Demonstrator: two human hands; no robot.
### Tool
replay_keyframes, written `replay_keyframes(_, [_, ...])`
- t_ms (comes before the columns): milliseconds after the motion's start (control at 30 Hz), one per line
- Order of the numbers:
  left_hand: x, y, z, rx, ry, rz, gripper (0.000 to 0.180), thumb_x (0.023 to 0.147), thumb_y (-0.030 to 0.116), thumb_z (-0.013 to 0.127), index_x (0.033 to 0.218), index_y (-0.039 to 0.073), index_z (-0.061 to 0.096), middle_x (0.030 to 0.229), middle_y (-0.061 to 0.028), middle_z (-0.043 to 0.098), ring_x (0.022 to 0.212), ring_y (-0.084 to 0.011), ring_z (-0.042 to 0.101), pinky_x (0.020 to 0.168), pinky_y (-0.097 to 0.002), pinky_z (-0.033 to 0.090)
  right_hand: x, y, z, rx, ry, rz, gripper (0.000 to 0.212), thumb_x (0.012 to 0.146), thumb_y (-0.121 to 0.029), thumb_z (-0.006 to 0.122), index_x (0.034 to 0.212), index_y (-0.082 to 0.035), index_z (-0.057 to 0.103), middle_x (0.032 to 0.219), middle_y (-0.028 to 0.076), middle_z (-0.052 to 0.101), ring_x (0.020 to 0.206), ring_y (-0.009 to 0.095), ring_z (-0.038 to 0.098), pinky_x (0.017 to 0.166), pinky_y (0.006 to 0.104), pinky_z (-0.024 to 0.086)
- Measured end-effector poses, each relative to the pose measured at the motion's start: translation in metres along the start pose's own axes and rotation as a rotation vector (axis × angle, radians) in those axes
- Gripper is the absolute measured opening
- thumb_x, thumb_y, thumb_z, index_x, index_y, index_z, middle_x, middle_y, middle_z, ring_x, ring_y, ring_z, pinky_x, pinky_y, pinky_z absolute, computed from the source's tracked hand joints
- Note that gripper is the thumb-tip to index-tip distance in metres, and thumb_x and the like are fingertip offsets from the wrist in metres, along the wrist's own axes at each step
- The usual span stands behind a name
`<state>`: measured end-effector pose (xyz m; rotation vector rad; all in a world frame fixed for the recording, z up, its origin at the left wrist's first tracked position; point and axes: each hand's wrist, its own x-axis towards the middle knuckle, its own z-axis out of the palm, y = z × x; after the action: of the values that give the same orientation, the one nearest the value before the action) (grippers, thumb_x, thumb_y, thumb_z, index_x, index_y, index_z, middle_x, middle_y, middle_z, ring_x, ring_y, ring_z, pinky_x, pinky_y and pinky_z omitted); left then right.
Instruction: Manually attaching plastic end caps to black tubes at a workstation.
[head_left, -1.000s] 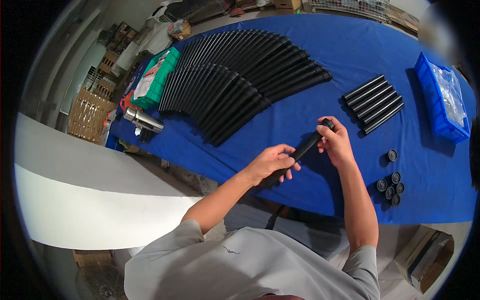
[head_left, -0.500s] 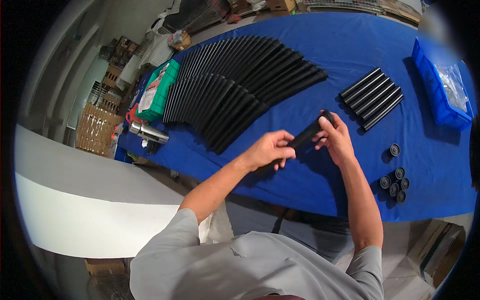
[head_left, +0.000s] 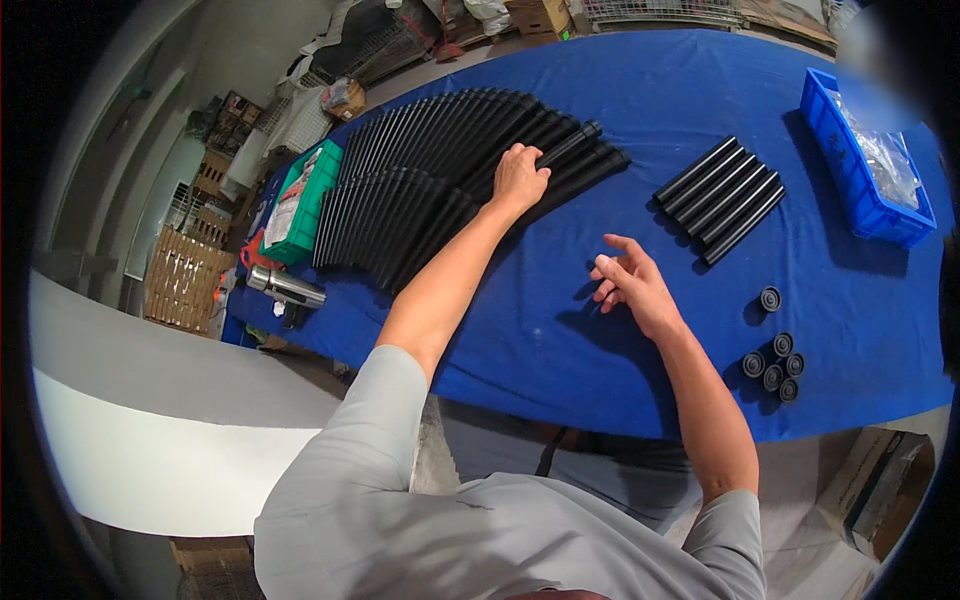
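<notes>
My left hand (head_left: 521,181) reaches over a fanned-out bank of black capped tubes (head_left: 420,120) on the left of the table. Its fingers are bent round a tube at the right part of the bank; the palm hides most of the grip. Over the blue cloth, nearer the middle, my right hand (head_left: 634,291) holds nothing, fingers apart. Several plain black tubes (head_left: 718,199) lie side by side beyond it. Small round black ribbed caps (head_left: 782,345) stand in a cluster to its right, with a single cap (head_left: 769,299) a little apart.
A blue cloth (head_left: 540,330) covers the table. At the far right is a blue crate (head_left: 880,215) with clear plastic bags. On the left stand a green bin (head_left: 322,200) and a shiny metal cylinder (head_left: 288,287). A cardboard box (head_left: 870,490) sits below the table's right front edge.
The black tube that both hands held has moved left with my left hand to the bank. My right hand has let go and opened, lowering slightly. The view has shifted a little.
</notes>
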<state>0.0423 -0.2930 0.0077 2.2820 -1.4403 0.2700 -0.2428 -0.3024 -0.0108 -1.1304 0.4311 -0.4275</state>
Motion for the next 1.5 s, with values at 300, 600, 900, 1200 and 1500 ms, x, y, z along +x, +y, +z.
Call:
replay_keyframes(300, [-0.002,-0.004,-0.001,0.143,-0.024,-0.012,0.036,0.083,0.017,0.072,0.115,0.001,0.064,0.116,-0.017,0.061,0.114,-0.0354,0.056,0.099,-0.045,0.046,-0.001,-0.002,-0.001,-0.006,-0.038,0.022,0.067,0.095,-0.033,0.065,0.142,0.006,0.039,0.097,0.013,0.061,0.074,0.014,0.062,0.062,0.0269,0.054])
replay_keyframes(600, [0.001,-0.008,-0.013,0.236,-0.07,-0.016,0.043,0.08,0.021,0.075,0.119,0.008,0.063,0.118,-0.015,0.058,0.115,-0.0339,0.054,0.097,-0.0463,0.047,0.002,0.003,-0.004,0.01,-0.057,0.045,0.058,0.094,-0.034,0.067,0.134,0.005,0.05,0.098,0.012,0.062,0.075,0.012,0.062,0.063,0.0264,0.053])
replay_keyframes(900, [-0.014,0.12,0.025,-0.25,-0.078,0.525,0.033,0.084,0.005,0.057,0.115,0.002,0.067,0.115,-0.0187,0.065,0.11,-0.0342,0.061,0.098,-0.0437,0.047,0.001,0.026,0.004,-0.947,-0.197,-0.591,0.019,0.085,-0.021,0.065,0.084,-0.003,0.067,0.078,0.019,0.068,0.074,0.038,0.066,0.068,0.047,0.052])
replay_keyframes(1200, [0.008,0.147,0.064,-0.226,-0.269,0.348,0.035,0.085,0.007,0.055,0.117,-0.002,0.065,0.116,-0.0216,0.067,0.109,-0.038,0.063,0.097,-0.046,0.048,-0.001,0.024,0.006,-0.917,-0.181,-0.538,0.021,0.086,-0.022,0.064,0.086,-0.002,0.067,0.083,0.018,0.069,0.079,0.037,0.067,0.07,0.0485,0.052])
replay_keyframes(1500, [0.021,0.158,0.055,0.004,-0.326,0.192,0.05,0.088,0.014,0.068,0.133,-0.001,0.054,0.103,-0.024,0.069,0.093,-0.0388,0.069,0.087,-0.0439,0.054,0.001,0.02,0.007,-0.913,-0.212,-0.531,0.021,0.086,-0.022,0.064,0.086,-0.001,0.067,0.083,0.018,0.069,0.081,0.038,0.067,0.072,0.048,0.052])
